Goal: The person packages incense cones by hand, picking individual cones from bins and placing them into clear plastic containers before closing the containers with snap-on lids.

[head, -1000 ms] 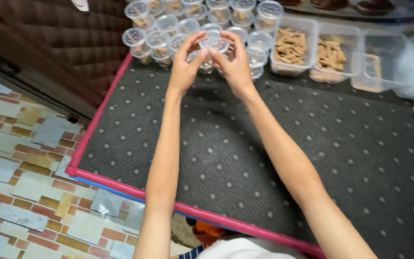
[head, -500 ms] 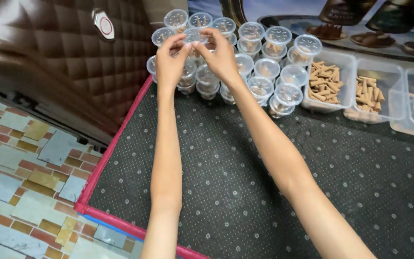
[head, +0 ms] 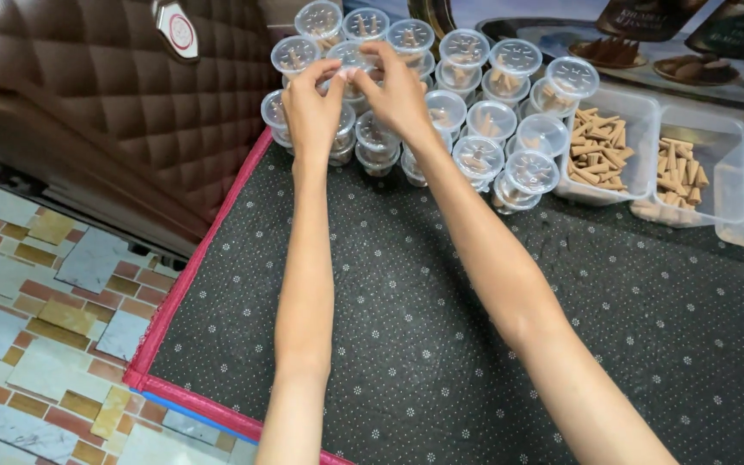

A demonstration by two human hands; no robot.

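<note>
Head view shows the left hand (head: 312, 108) and right hand (head: 398, 90) meeting on one small clear lidded cup (head: 350, 62), fingers pinched around its rim. It sits upright atop the stacked cups (head: 475, 138), directly between both hands at the dark mat's (head: 372, 310) far edge.

I see two long, thin arms, bare from the bottom of the picture right up to the wrists. No sleeves cover them. My left hand (head: 313, 108) and my right hand (head: 398, 90) are bare too. I see no rings, no watch, no bands, no gloves.
</note>
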